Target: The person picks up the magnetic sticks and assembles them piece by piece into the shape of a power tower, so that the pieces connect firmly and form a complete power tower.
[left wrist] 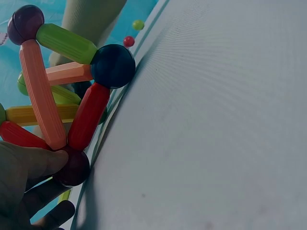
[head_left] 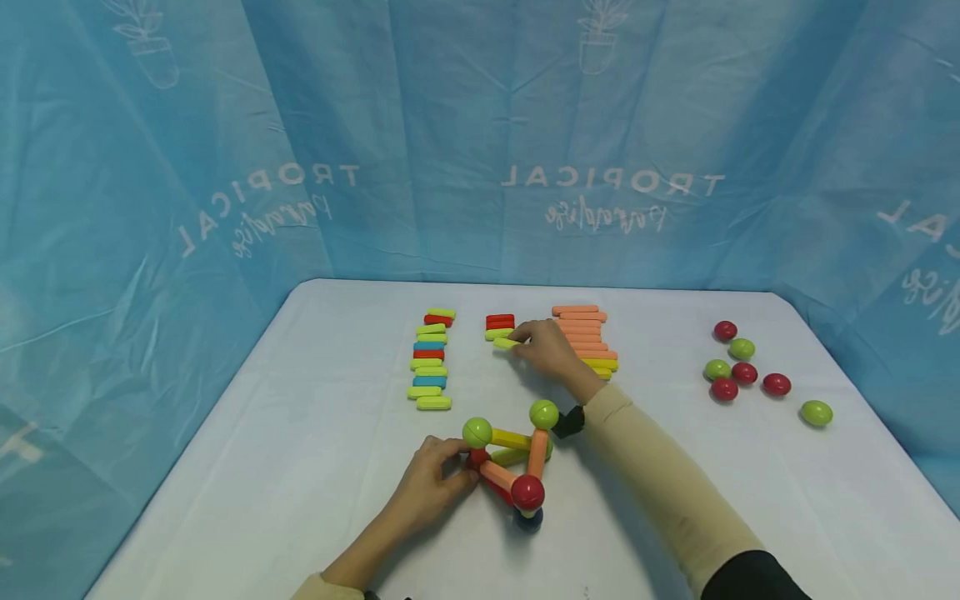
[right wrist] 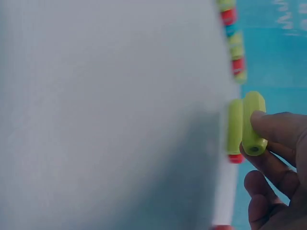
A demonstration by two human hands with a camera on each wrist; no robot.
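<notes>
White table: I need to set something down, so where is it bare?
Free: left of the multicoloured stick column, and between the orange sticks and the loose balls. Crowded: around the toy frame, left hand and right hand.

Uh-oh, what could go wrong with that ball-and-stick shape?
The left hand grips the ball-and-stick shape at one corner, so it might tip or twist if bumped.

The right hand pinches a green stick right by a short row of sticks, so it could knock them crooked.

The loose balls are round and might roll if an arm brushes them.
</notes>
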